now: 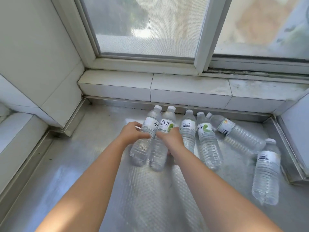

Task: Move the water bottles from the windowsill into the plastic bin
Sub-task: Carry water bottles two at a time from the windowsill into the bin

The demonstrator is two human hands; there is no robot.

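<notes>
Several clear water bottles with white caps and white labels lie on the metal windowsill (75, 164), caps toward the window. My left hand (132, 133) grips the leftmost bottle (142, 148) around its middle. My right hand (170, 137) grips the second bottle (164, 124) beside it. Both bottles rest on the sill. A third bottle (188, 129) and a fourth bottle (208, 144) lie just right of my right hand. The plastic bin is not in view.
Two more bottles lie at the right: one tilted (237, 131) near the back, one (266, 171) close to the right frame. A white tiled ledge (184, 87) and the window frame (200, 47) stand behind. Tiled wall closes the left side.
</notes>
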